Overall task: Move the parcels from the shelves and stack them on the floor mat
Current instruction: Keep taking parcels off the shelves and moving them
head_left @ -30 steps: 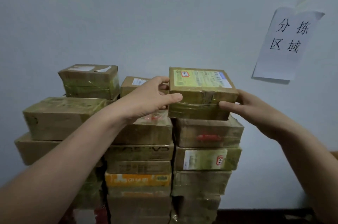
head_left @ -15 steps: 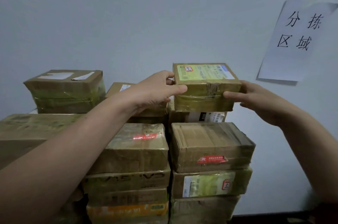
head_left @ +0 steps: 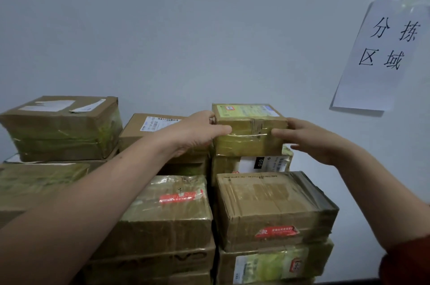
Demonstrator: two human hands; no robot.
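Note:
A small brown parcel (head_left: 250, 122) with a yellow-green label on top sits at the back right of a tall pile of taped cardboard parcels. It rests on a parcel with a white label (head_left: 256, 163). My left hand (head_left: 193, 132) grips its left side, thumb across the front face. My right hand (head_left: 307, 140) holds its right side, thumb on the front and fingers reaching under the edge. The floor mat is hidden below the pile.
In front stand a parcel with a red sticker (head_left: 272, 205) and a shiny-taped one (head_left: 169, 210). A larger parcel (head_left: 62, 126) tops the left column, with a labelled box (head_left: 149, 126) behind my left wrist. A paper sign (head_left: 384, 52) hangs on the wall at right.
The view has risen and closed in on the pile. The small parcel has gone back over the front column onto the rear white-labelled parcel, with both hands still on it.

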